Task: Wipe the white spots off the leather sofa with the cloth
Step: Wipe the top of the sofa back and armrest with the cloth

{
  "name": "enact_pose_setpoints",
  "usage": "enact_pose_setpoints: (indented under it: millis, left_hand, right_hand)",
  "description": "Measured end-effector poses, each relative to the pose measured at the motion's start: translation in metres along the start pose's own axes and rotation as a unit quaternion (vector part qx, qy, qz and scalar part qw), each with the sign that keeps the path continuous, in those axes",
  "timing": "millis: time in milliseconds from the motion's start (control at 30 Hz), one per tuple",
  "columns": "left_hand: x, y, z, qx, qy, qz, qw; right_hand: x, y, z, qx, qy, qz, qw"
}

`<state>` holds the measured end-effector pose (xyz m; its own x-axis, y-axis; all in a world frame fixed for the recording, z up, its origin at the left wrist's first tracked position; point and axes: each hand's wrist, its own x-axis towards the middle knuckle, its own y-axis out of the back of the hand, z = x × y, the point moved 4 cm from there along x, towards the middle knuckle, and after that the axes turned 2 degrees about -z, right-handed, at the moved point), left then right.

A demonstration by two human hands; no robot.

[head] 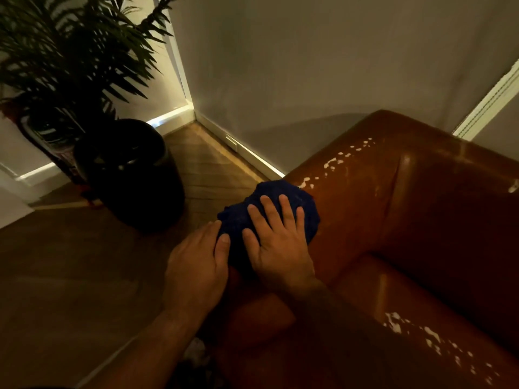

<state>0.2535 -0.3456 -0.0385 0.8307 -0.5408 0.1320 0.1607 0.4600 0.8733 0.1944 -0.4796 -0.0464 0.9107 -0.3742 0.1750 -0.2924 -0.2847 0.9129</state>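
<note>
A dark blue cloth (pixel 292 197) lies bunched on the armrest of a brown leather sofa (pixel 421 209). My right hand (pixel 276 242) presses flat on top of the cloth, fingers spread. My left hand (pixel 196 265) rests against the cloth's left edge, its thumb on the fabric. White spots (pixel 334 162) run along the armrest top just beyond the cloth, toward the wall. More white spots (pixel 429 335) lie on the seat cushion at lower right. A single white mark (pixel 513 186) sits on the backrest at the right edge.
A large dark plant pot (pixel 132 175) with a leafy palm (pixel 64 51) stands on the wooden floor left of the sofa. Grey walls with white skirting meet in a corner behind the armrest. Something pale and crumpled (pixel 196 352) lies by the sofa's base.
</note>
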Motion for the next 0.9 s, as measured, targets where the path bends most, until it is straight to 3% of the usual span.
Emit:
enact_pose_setpoints:
  millis: [300,667,767,833,900]
  left_hand:
    - [-0.002,0.004,0.001,-0.039,0.001,0.004,0.999]
    - [-0.005,0.008,0.005,-0.036,0.034,0.018,0.999]
    - [-0.007,0.010,0.007,-0.036,0.036,0.018,0.999]
    - [-0.006,0.009,0.006,-0.040,0.043,0.014,0.998]
    - [-0.006,0.009,0.005,-0.044,0.047,0.013,0.998]
  right_hand:
    - [-0.011,-0.002,-0.002,0.009,0.003,0.089,0.996]
    - [-0.048,0.007,0.028,0.092,0.098,0.098,0.986]
    - [-0.031,0.036,0.034,0.109,0.069,0.128,0.983]
    - [-0.010,0.042,0.028,0.105,0.029,0.102,0.989]
    - [0.002,0.031,0.017,0.086,0.015,0.024,0.996]
